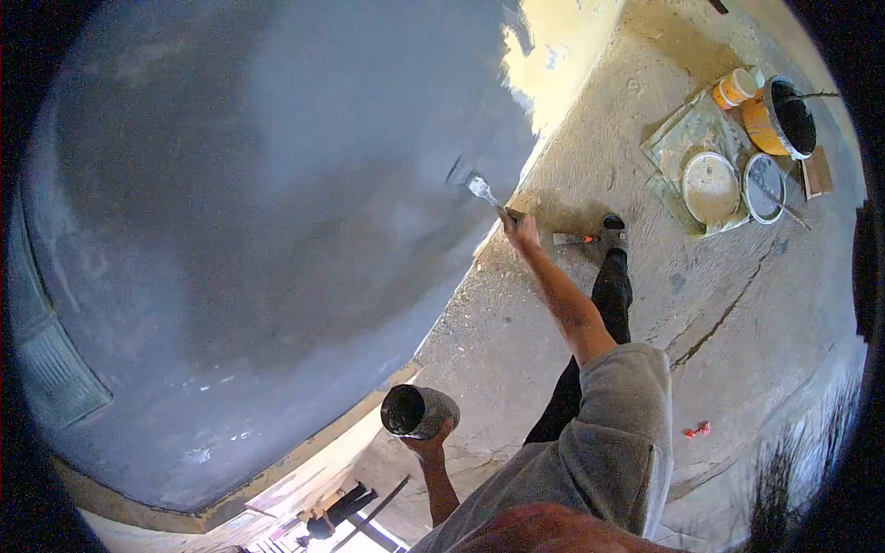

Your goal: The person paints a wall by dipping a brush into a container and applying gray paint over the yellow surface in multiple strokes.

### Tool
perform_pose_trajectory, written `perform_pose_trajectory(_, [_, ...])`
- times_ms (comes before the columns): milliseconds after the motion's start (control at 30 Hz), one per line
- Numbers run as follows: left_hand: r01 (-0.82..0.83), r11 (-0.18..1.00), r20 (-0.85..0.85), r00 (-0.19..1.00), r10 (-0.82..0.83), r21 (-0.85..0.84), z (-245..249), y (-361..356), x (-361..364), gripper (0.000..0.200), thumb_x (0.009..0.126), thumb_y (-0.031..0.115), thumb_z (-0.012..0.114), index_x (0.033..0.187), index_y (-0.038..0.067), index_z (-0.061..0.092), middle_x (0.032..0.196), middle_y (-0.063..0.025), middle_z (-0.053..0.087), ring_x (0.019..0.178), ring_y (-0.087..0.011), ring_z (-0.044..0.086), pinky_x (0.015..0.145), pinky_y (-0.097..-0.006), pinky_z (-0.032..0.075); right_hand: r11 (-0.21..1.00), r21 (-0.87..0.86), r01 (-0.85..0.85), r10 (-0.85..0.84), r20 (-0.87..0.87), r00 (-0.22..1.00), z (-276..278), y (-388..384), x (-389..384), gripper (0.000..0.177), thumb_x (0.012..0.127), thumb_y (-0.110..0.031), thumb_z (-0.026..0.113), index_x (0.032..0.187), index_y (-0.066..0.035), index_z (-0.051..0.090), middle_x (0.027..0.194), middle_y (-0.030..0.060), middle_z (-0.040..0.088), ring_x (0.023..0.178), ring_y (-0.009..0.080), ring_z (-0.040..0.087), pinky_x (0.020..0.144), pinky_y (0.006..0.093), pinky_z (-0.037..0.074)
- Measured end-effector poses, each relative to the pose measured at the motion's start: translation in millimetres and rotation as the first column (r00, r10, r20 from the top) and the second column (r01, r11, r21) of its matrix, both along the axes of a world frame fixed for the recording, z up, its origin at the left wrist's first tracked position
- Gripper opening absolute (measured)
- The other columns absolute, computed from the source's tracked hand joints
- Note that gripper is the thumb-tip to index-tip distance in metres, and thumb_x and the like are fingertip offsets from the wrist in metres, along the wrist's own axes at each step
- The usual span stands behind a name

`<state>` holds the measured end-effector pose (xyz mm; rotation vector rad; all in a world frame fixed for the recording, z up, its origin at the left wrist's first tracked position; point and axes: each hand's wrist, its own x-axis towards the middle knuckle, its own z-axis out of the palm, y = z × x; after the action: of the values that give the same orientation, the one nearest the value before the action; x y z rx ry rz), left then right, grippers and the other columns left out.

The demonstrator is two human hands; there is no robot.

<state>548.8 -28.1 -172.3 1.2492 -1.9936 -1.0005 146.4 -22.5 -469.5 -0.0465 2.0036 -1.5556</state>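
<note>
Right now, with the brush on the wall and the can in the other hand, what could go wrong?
1. The open paint can in the left hand looks tilted; paint could slop out onto the floor.
2. An orange-handled tool lies right beside the foot; a step might catch it.
3. The right hand stretches the brush far out along the wall, which may cost balance.

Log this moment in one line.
right hand: grips grey-tipped paintbrush against grey painted wall | left hand: holds small grey can of black paint | concrete floor: orange plastic bucket
</note>
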Motion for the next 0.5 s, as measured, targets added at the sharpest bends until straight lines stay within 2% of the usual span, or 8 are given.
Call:
perform_pose_trajectory(33, [0.016, 1.000, 0.016, 1.000, -0.015, -0.009, -1.6, 0.1, -7.0, 0.094, 0.050, 0.016, 0.089, 0.130, 0.007, 0.041, 0.122, -0.0090, 0.054, 0.107, -0.0260, 0.055, 0.093, -0.0419, 0.048, 1.000, 0.000, 0.005, -0.005, 0.004, 1.000, -6.1, 3.5, -3.9, 0.031, 0.087, -0.030, 0.061, 0.100, -0.003, 0.068, 0.081, 0.0245, 0.065, 0.080, 0.0318, 0.068, 0.067, 0.0387, 0.051])
perform_pose_trajectory(100, [0.040, 0.999, 0.054, 0.998, -0.038, -0.026, -0.9, 3.5, -18.2, 0.097, 0.049, 0.018, 0.090, 0.131, 0.007, 0.039, 0.122, -0.0092, 0.053, 0.108, -0.0262, 0.054, 0.094, -0.0420, 0.047, 0.974, 0.220, 0.056, -0.043, -0.065, 0.997, -19.6, 7.7, -6.7, 0.037, 0.086, -0.037, 0.060, 0.095, -0.003, 0.069, 0.083, 0.0263, 0.064, 0.085, 0.0374, 0.066, 0.070, 0.0445, 0.050])
perform_pose_trajectory(133, [0.050, 0.998, 0.076, 0.996, -0.048, -0.032, 1.3, 6.7, -22.2, 0.099, 0.048, 0.019, 0.090, 0.132, 0.006, 0.038, 0.123, -0.0093, 0.053, 0.109, -0.0263, 0.054, 0.095, -0.0421, 0.047, 0.969, 0.235, 0.076, -0.092, 0.060, 0.994, -26.1, 9.6, -9.5, 0.036, 0.083, -0.035, 0.061, 0.092, -0.001, 0.069, 0.088, 0.0270, 0.064, 0.090, 0.0418, 0.063, 0.075, 0.0486, 0.050])
perform_pose_trajectory(233, [0.078, 0.996, 0.127, 0.989, -0.073, -0.032, 4.9, 23.6, -32.7, 0.104, 0.046, 0.021, 0.092, 0.133, 0.005, 0.036, 0.124, -0.0096, 0.052, 0.112, -0.0265, 0.052, 0.097, -0.0422, 0.045, 0.936, 0.341, 0.085, -0.126, 0.100, 0.987, -32.3, 12.6, -22.7, 0.032, 0.081, -0.027, 0.061, 0.088, 0.004, 0.067, 0.091, 0.0288, 0.063, 0.091, 0.0432, 0.062, 0.078, 0.0478, 0.050])
perform_pose_trajectory(300, [0.095, 0.995, 0.137, 0.987, -0.090, -0.032, 6.5, 22.9, -31.8, 0.106, 0.046, 0.022, 0.092, 0.134, 0.005, 0.035, 0.124, -0.0096, 0.052, 0.112, -0.0266, 0.052, 0.098, -0.0422, 0.045, 0.932, 0.360, 0.026, -0.072, 0.114, 0.991, -12.6, 13.0, -34.4, 0.030, 0.078, -0.022, 0.060, 0.085, 0.007, 0.066, 0.091, 0.0310, 0.063, 0.091, 0.0444, 0.062, 0.080, 0.0486, 0.050])
perform_pose_trajectory(367, [-0.006, 1.000, 0.184, 0.983, 0.001, 0.029, 3.1, 11.4, -24.3, 0.107, 0.040, 0.010, 0.092, 0.133, 0.010, 0.038, 0.126, -0.0081, 0.050, 0.114, -0.0243, 0.049, 0.096, -0.0428, 0.046, 0.923, 0.379, 0.070, -0.101, 0.064, 0.993, 0.8, 15.0, -37.6, 0.030, 0.078, -0.022, 0.060, 0.083, 0.007, 0.065, 0.090, 0.0327, 0.062, 0.089, 0.0450, 0.062, 0.078, 0.0486, 0.051])
perform_pose_trajectory(400, [0.000, 1.000, 0.177, 0.984, -0.005, 0.030, 9.6, 17.7, -40.0, 0.107, 0.040, 0.010, 0.092, 0.133, 0.010, 0.038, 0.126, -0.0081, 0.050, 0.114, -0.0243, 0.049, 0.096, -0.0428, 0.046, 0.916, 0.398, 0.051, -0.037, -0.043, 0.998, 2.5, 16.4, -33.0, 0.028, 0.078, -0.022, 0.060, 0.081, 0.005, 0.065, 0.089, 0.0295, 0.063, 0.085, 0.0430, 0.063, 0.073, 0.0479, 0.052])
perform_pose_trajectory(500, [-0.043, 0.983, 0.049, 0.998, 0.035, 0.180, 23.3, 32.9, -69.3, 0.115, 0.037, 0.012, 0.093, 0.136, 0.010, 0.034, 0.127, -0.0080, 0.048, 0.115, -0.0249, 0.047, 0.100, -0.0424, 0.043, 0.958, 0.271, -0.092, 0.114, -0.064, 0.991, 15.6, 12.3, -26.5, 0.028, 0.081, -0.027, 0.060, 0.078, 0.001, 0.066, 0.079, 0.0243, 0.065, 0.075, 0.0402, 0.065, 0.066, 0.0474, 0.051])
